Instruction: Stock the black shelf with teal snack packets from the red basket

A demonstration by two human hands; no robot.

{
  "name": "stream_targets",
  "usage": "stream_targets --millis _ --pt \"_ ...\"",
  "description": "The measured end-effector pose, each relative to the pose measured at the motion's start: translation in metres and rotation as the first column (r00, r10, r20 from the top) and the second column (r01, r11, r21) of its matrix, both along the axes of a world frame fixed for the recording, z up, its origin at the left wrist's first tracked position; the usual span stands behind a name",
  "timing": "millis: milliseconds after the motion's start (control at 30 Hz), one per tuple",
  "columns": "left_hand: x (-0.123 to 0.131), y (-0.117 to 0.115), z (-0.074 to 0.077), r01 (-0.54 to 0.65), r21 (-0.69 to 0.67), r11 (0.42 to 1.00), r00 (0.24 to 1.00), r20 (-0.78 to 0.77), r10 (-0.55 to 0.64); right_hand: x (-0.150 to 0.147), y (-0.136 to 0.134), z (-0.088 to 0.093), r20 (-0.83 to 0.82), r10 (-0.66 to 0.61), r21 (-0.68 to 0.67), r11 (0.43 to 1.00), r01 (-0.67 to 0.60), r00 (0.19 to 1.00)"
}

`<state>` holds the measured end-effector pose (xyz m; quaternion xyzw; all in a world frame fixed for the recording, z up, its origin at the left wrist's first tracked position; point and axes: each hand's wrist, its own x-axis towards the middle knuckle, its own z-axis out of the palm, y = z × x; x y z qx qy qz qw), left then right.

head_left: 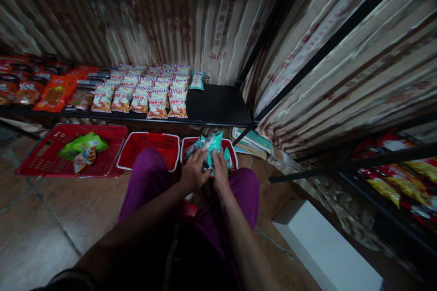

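Both my hands are over the right-hand red basket [235, 160], which contains several teal snack packets. Between them is one teal snack packet [214, 140], tilted up above the others. My left hand [194, 172] has its fingers against the packet's left side. On the other side, the fingers of my right hand [220, 168] press on the packet's lower right. The fingertips are partly lost in the dim light. A single teal and white packet [197, 80] stands at the back of the black shelf [215, 107].
Rows of white and orange snack packets [139, 99] and an orange bag [56, 93] fill the shelf's left part. A middle red basket [148, 138] and a larger red basket [116, 134] with green packets [83, 143] sit left. A white box [331, 245] and black shelf posts [327, 59] are right.
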<state>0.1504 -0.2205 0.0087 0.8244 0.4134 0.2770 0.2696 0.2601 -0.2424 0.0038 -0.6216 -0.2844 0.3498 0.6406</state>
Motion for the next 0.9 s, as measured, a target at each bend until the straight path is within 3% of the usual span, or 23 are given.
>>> stream_targets --millis 167,333,467,567,633,733,833,900 --pt "-0.004 -0.006 0.011 0.105 0.099 0.989 0.992 -0.083 -0.097 -0.002 0.000 0.005 -0.248 0.048 0.032 0.999 -0.041 0.968" --pt "-0.005 -0.003 0.007 0.151 0.166 0.975 0.988 -0.008 -0.151 0.003 0.000 0.001 -0.362 0.037 0.053 0.998 -0.020 0.931" --pt "-0.006 0.005 0.000 -0.039 0.112 0.993 0.987 0.158 0.021 0.008 0.001 -0.005 -0.427 0.003 0.021 1.000 0.006 0.904" --pt "-0.007 0.015 -0.008 -0.151 -0.102 0.983 0.951 0.255 0.172 0.009 0.001 -0.006 -0.455 0.003 -0.002 1.000 -0.004 0.891" --pt "-0.006 0.021 -0.016 -0.143 -0.333 0.932 0.910 0.326 0.256 0.008 0.000 -0.005 -0.451 0.039 0.014 0.999 -0.037 0.892" --pt "-0.001 0.028 -0.027 0.015 -0.622 0.783 0.807 0.470 0.358 0.009 -0.001 -0.005 -0.430 0.059 0.026 0.998 -0.053 0.901" --pt "0.004 0.030 -0.029 0.224 -0.716 0.661 0.714 0.582 0.389 0.010 0.000 -0.007 -0.429 0.044 -0.015 0.998 -0.055 0.902" --pt "0.007 0.030 -0.027 0.293 -0.738 0.608 0.685 0.606 0.405 0.010 0.000 -0.009 -0.431 0.031 -0.041 0.998 -0.053 0.902"
